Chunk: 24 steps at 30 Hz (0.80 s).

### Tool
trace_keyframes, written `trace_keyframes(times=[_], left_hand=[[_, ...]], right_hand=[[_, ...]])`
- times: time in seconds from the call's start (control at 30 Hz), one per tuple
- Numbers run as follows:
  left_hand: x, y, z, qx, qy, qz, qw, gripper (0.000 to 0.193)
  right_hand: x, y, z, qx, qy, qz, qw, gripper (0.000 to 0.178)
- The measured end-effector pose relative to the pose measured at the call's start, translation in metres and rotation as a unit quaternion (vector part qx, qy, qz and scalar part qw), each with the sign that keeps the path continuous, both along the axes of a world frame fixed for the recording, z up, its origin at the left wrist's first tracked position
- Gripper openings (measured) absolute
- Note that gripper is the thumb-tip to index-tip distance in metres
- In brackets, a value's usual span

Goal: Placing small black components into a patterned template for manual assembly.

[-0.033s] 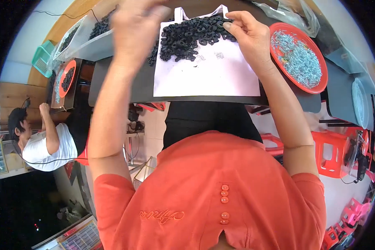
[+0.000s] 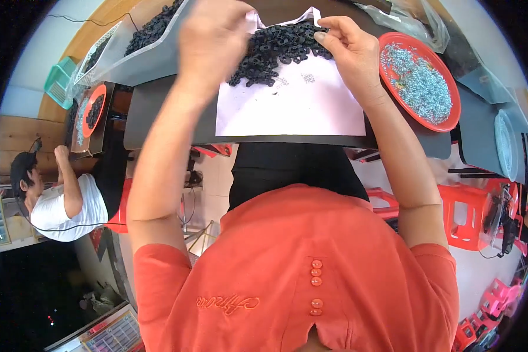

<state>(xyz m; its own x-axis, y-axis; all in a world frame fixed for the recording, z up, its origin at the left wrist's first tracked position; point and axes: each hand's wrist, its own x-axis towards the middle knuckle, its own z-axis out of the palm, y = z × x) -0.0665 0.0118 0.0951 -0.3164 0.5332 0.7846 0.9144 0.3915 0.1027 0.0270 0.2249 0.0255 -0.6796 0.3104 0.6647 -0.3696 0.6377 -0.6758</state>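
Observation:
A white sheet of paper [image 2: 293,111] lies on the dark table [image 2: 158,117] in front of me. On its far end sits a pile of small black rings [image 2: 270,50], with a few tiny silvery bits beside it. My left hand [image 2: 211,41] is raised over the pile's left side, blurred, back toward the camera; what it holds is hidden. My right hand [image 2: 349,53] rests at the pile's right edge, thumb and forefinger pinched together on a black ring. A red plate [image 2: 445,120] of small silvery parts stands just right of that hand.
A clear bag of black rings [image 2: 141,50] lies at the far left, a green basket [image 2: 57,85] beyond it. A second red plate [image 2: 91,111] sits on the neighbouring table, where a person in a white shirt [image 2: 58,208] works. Red stools [image 2: 469,217] stand below right.

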Motion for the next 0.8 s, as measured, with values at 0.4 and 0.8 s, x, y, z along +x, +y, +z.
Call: trace_keyframes(times=[0.4,0.8], left_hand=[[0.007,0.031,-0.073,-0.192,-0.020,-0.008,0.981,0.019],[0.009,-0.008,-0.069,-0.177,-0.085,-0.038,0.980,0.017]], right_hand=[[0.005,-0.011,0.016,-0.078,-0.007,0.023,0.997,0.014],[0.008,-0.008,0.024,-0.045,0.015,0.020,0.999,0.014]])
